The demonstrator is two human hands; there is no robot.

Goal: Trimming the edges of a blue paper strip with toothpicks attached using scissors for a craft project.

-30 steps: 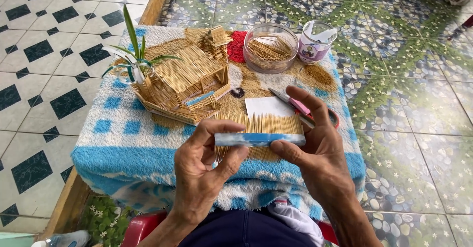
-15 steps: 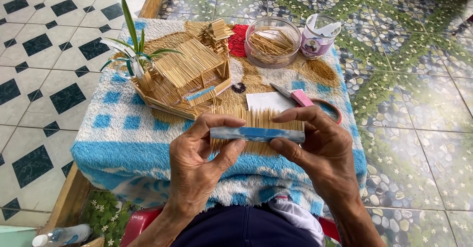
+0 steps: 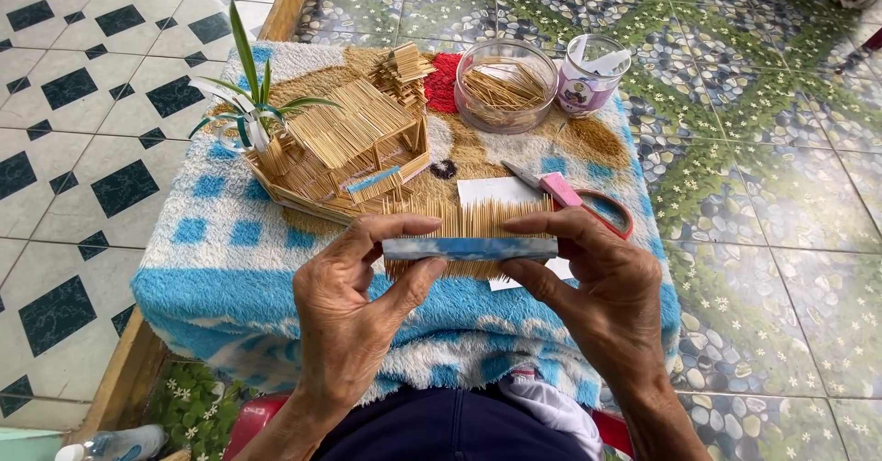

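Toothpick panel (image 3: 469, 233) sits a little higher and squarer to you than a moment ago, its blue strip (image 3: 469, 248) now almost level. Your left hand (image 3: 354, 309) pinches the strip's left end between thumb and fingers; your right hand (image 3: 602, 286) grips the right end the same way. Its long axis runs left to right, sticks pointing away from you, above the blue checked towel (image 3: 211, 240). Behind it stand the stick house (image 3: 354, 144), white paper (image 3: 496, 190), scissors (image 3: 579, 199), glass bowl (image 3: 505, 84) and small jar (image 3: 593, 75); nothing blocks it.
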